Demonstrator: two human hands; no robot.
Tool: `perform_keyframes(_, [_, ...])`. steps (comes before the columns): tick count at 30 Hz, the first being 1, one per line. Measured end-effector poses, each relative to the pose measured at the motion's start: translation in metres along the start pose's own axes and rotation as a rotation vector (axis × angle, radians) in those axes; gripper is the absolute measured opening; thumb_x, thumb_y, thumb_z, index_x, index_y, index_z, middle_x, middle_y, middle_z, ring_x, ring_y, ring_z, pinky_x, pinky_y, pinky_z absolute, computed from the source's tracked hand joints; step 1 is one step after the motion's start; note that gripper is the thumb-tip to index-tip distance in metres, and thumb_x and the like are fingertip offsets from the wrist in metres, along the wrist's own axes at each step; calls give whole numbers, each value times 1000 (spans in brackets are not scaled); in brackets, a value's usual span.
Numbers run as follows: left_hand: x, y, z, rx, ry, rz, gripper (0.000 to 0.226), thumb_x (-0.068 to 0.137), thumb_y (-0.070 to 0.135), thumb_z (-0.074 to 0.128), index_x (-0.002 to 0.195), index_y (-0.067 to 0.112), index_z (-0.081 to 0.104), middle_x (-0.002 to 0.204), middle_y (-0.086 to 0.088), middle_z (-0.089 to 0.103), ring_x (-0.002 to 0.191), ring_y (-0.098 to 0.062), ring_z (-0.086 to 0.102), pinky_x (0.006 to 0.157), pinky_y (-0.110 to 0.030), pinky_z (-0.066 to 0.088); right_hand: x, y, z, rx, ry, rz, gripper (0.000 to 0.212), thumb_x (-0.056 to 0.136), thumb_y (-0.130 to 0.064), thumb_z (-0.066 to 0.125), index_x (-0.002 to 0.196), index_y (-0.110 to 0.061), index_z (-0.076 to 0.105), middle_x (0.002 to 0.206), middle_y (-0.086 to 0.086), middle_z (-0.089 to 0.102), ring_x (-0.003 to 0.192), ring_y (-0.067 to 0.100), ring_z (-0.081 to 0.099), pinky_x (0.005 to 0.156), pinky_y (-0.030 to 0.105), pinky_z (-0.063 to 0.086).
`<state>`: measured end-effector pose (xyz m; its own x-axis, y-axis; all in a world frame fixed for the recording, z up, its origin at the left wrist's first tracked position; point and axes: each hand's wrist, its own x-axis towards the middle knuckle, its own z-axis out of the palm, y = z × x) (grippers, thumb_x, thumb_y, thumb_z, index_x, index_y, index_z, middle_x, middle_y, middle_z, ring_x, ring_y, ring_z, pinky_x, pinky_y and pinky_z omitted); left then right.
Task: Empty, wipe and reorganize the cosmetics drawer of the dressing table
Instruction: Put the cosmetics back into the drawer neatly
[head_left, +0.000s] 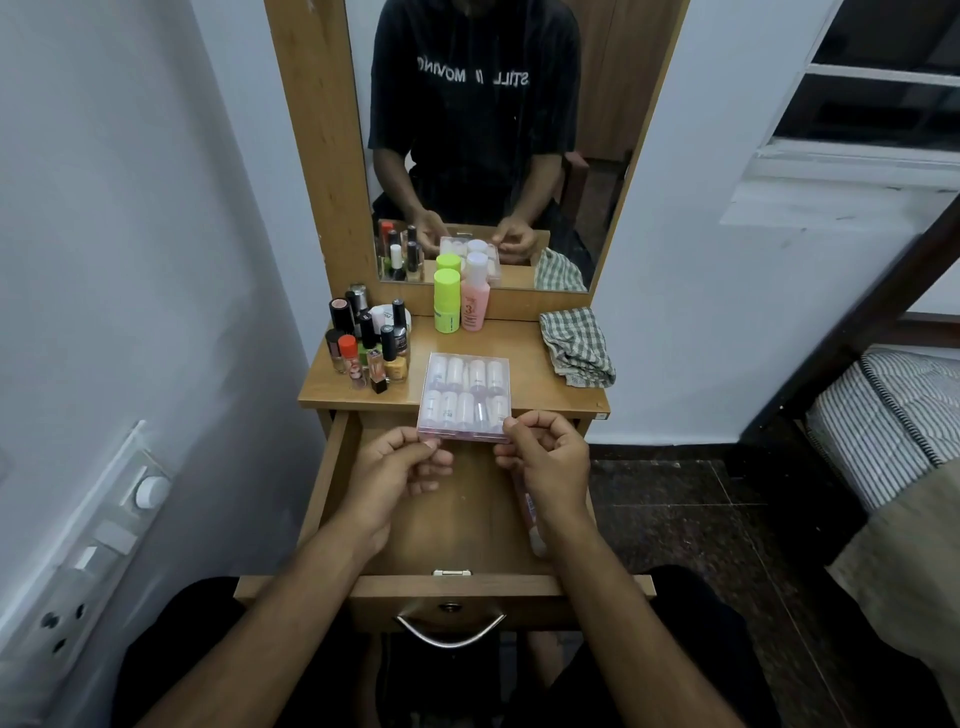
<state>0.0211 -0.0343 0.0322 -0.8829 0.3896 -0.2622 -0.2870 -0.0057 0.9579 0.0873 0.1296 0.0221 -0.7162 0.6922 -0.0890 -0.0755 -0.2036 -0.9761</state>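
Observation:
A clear plastic box of small white-capped bottles (464, 397) is held over the front edge of the dressing table top (524, 358), above the open drawer (457, 525). My left hand (400, 467) pinches its near left corner. My right hand (545, 457) pinches its near right corner. Inside the drawer, a pink tube (531, 512) lies along the right side, partly hidden under my right wrist. A checked cloth (576, 345) lies crumpled at the right of the table top.
Several nail polish bottles (369, 345) cluster at the table's left. A green-capped bottle (447, 301) and a pink bottle (475, 304) stand before the mirror (483, 130). A wall with a switch panel (93, 551) is close on the left; a striped mattress (883, 415) is on the right.

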Motion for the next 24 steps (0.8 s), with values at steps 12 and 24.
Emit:
perform_keyframes(12, [-14, 5, -9, 82, 93, 56, 16, 98, 11, 56, 88, 6, 67, 73, -5, 75, 58, -14, 64, 50, -26, 43, -13, -10, -20, -86, -192, 136, 39, 80, -4, 64, 117, -15, 67, 79, 20, 68, 54, 18, 56, 46, 27, 47])
perform_keyframes(24, [-13, -7, -22, 344, -53, -201, 23, 92, 5, 54, 70, 7, 59, 58, -15, 65, 48, -20, 60, 39, -20, 39, -20, -6, -32, -447, -409, 317, 37, 94, -8, 57, 124, -28, 52, 94, 9, 70, 52, 9, 54, 43, 20, 39])
